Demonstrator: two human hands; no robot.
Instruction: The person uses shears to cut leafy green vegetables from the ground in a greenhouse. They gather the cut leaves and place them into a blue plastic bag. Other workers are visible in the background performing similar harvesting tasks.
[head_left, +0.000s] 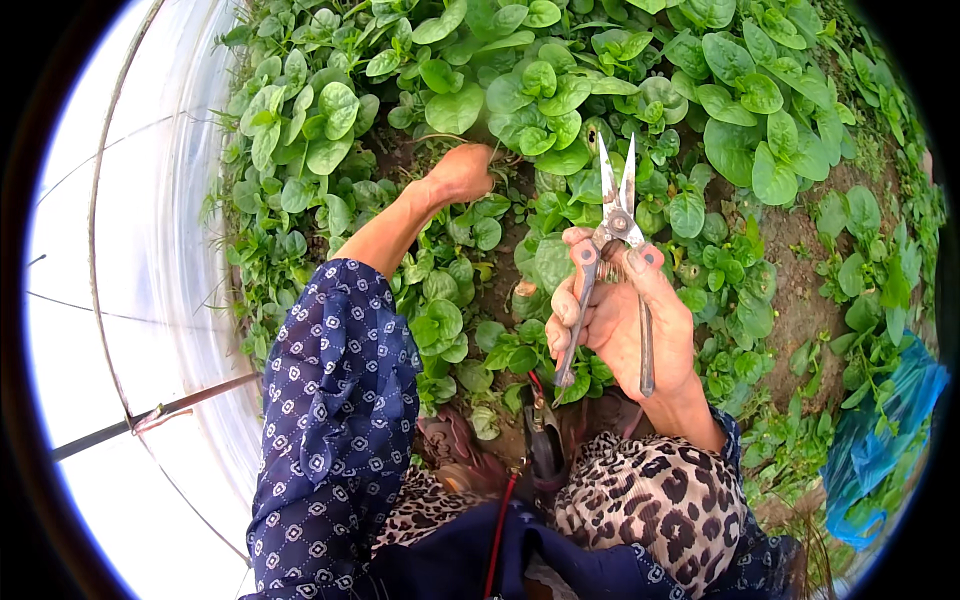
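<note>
- my right hand [620, 320] grips the shears [612, 250], fingers wrapped on the handles, blades apart, pointing up.
- my left hand [462, 172] reaches into the leafy plants [540, 95]; its fingers are hidden, so i cannot tell.

Left side: translucent white plastic sheeting [150, 300] over thin curved metal hoops [100, 200].
Lower right: crumpled blue plastic bag [880, 440] lying among the weeds.
Ground: bare brown soil patch [800, 290] between plants.
Bottom centre: dark tool with red cord [540, 440], possibly a sheathed knife.
</note>
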